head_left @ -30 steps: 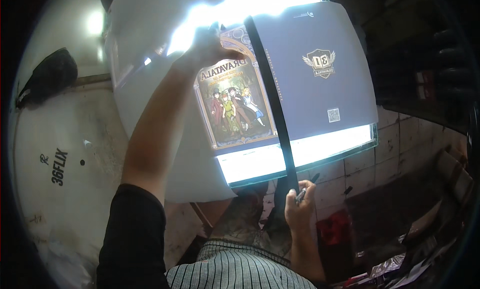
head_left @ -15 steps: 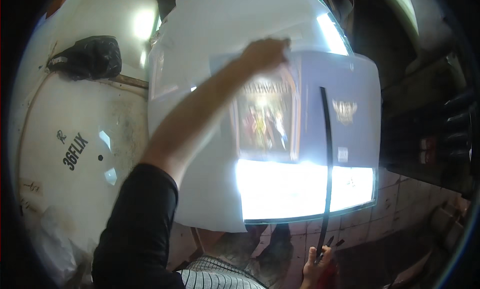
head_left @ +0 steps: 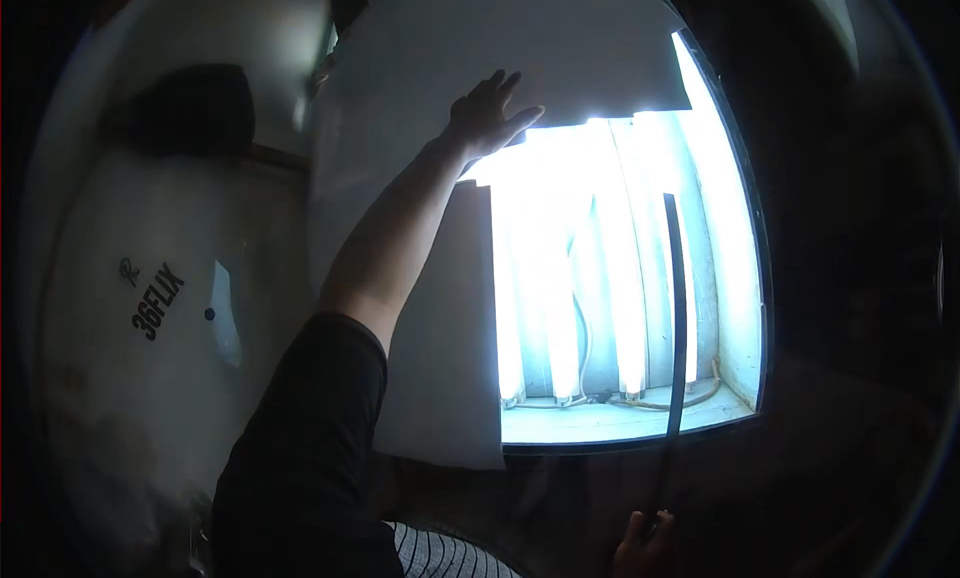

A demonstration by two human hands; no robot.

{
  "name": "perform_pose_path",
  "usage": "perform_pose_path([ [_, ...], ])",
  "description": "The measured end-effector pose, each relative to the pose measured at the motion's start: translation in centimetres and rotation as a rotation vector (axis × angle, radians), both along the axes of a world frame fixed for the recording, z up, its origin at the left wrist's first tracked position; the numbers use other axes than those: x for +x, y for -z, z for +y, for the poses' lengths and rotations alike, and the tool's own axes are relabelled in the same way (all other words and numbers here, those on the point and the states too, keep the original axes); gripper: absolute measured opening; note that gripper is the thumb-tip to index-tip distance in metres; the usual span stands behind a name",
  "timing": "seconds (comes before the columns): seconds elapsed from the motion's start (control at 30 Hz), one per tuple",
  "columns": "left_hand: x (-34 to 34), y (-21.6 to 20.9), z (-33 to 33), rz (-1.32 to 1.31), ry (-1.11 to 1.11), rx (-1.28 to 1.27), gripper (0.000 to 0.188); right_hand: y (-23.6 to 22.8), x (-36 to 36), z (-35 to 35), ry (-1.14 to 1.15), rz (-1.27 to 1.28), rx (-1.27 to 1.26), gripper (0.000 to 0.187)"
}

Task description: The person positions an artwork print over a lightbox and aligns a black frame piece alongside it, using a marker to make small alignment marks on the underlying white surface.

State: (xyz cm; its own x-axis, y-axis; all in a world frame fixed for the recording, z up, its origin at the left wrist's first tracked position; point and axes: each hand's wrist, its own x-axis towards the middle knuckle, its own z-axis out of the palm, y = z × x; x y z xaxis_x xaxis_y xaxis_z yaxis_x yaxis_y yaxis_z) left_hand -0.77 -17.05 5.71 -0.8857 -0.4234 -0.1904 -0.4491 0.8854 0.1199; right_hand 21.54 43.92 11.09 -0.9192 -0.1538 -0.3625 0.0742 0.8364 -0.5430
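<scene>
My left hand reaches forward with its fingers spread, over the far left corner of a brightly lit light box. It holds nothing that shows; whether it touches the pale sheet under it, I cannot tell. My right hand, low in the view and in shadow, is closed round the near end of a long, thin dark strip. The strip points away from me across the right part of the box. Several glowing tubes and some loose wires show inside the box.
Pale sheets border the box, one large panel at its left and another beyond its far edge. Further left is a whitish surface with dark lettering, and a black plastic bag behind it. The right side is in deep shadow.
The bluish sheet with printed pictures no longer covers the light box, and its tubes now show. My left hand has moved left and spread its fingers. The right hand still grips the strip.
</scene>
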Motion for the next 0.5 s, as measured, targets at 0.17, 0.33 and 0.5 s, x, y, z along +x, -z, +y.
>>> perform_pose_path([
  [0.17,19.5,2.0,1.6,0.302,0.097,-0.319,0.086,-0.2,-0.3,0.1,0.104,-0.028,-0.110,0.046],
  [0.33,28.9,-0.2,18.4,-0.517,0.061,0.031,0.096,2.4,0.1,0.3,-0.019,0.108,-0.059,0.045],
  [0.5,21.8,3.9,27.3,-0.091,0.135,0.210,0.086,4.6,0.1,0.1,-0.209,0.257,0.197,0.040],
])
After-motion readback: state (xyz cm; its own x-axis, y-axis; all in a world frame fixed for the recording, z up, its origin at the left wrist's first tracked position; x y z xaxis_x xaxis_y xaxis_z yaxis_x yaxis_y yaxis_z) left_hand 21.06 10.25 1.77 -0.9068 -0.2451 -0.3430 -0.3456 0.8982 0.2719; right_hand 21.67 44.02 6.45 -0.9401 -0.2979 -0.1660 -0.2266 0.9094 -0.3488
